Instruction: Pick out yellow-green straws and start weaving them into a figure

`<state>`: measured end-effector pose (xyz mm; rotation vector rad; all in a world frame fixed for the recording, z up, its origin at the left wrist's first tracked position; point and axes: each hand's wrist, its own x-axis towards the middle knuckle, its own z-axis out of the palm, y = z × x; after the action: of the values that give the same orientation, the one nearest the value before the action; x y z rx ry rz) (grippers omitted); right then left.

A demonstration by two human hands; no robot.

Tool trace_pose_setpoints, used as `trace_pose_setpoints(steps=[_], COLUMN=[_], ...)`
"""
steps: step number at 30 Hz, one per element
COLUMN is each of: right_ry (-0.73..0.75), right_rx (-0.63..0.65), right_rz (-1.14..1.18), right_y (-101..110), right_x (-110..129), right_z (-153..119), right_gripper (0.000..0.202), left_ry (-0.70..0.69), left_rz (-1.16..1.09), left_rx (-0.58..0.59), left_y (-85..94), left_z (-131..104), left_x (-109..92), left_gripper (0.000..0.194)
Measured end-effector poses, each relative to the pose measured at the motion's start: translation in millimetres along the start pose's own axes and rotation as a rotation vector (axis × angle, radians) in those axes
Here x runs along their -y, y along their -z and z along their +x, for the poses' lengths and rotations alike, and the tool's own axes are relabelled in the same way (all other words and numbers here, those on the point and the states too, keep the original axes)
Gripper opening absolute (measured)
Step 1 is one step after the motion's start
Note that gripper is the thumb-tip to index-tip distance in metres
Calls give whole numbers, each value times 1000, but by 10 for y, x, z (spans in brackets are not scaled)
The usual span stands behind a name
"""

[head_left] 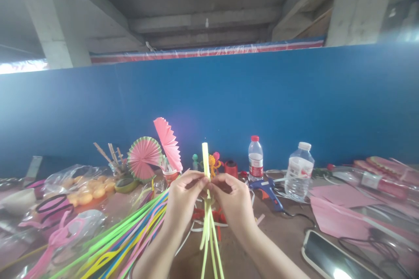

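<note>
A pale yellow bundle of pipe cleaners (206,159) stands upright in front of me, with a tight straight top and several loose strands hanging below. My left hand (183,196) pinches it from the left between thumb and fingers. From the other side my right hand (233,196) is closed on the same spot, its fingertips touching those of the left. The fingertips hide the middle of the bundle. Beside my left forearm lie many loose coloured pipe cleaners (131,231) in green, yellow, blue and pink.
A blue glue gun (269,192) and two plastic bottles (255,159) stand to the right. Nearer are pink sheets (340,218) and a phone (334,257). Pink paper fans (145,157) and a bag of orange balls (88,187) are left. A blue partition (216,96) closes the back.
</note>
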<state>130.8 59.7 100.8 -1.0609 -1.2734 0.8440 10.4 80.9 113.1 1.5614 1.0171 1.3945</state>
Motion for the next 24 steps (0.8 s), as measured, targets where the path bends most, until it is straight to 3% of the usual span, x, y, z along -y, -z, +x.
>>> trace_pose_setpoints(steps=[7,11,14,17,19,24], right_ry=[-41,72,100,2,-61,-6], right_rx=[7,79,273,431,454,376], right_rz=[-29,-32,-8,63,108,148], right_y=[17,-51,-159,-269,-311,-293], right_x=[-9,-100,-192,-271,-310,-306], right_z=[27,24,-18,-73,-97,-116], right_gripper=[28,46,64,37,21,31], left_ry=[1,-40,20,4,-40,-62], left_rz=[79,2,-262,-320,-259,-194], left_rx=[37,-143,-223,-234,-243,-231], left_y=[27,114,164,177,182,217], left_z=[-1,32,60,67,65,59], left_x=[-39,-57,-76,-87,-87,-92], left_gripper=[34,34,35,35,34,35])
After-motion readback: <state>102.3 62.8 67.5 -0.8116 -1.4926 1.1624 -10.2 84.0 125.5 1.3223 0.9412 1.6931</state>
